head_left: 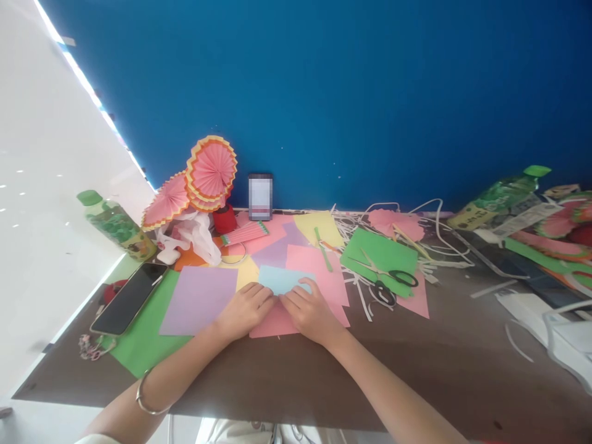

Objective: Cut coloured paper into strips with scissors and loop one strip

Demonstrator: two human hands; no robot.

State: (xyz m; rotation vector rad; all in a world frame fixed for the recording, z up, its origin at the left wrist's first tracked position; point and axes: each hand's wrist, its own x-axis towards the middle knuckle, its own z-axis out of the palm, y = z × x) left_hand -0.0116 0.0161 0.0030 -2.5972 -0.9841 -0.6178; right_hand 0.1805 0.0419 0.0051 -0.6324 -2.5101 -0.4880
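Observation:
A small light blue paper sheet (281,279) lies on pink paper (319,271) at the middle of the brown table (416,364). My left hand (244,310) presses its fingertips on the blue sheet's near left edge. Beside it, my right hand (309,312) rests on the sheet's near right part, fingers bent over the paper. Both hands touch each other at the fingertips. A purple sheet (200,300) lies just left of my left hand.
Scissors (393,279) lie on a green sheet (378,256) to the right, amid white paper strips. A dark phone (129,298) rests at left on green paper. Pink paper fans (210,171), a propped phone (260,197) and two green-capped bottles (115,223) (502,197) stand at the back.

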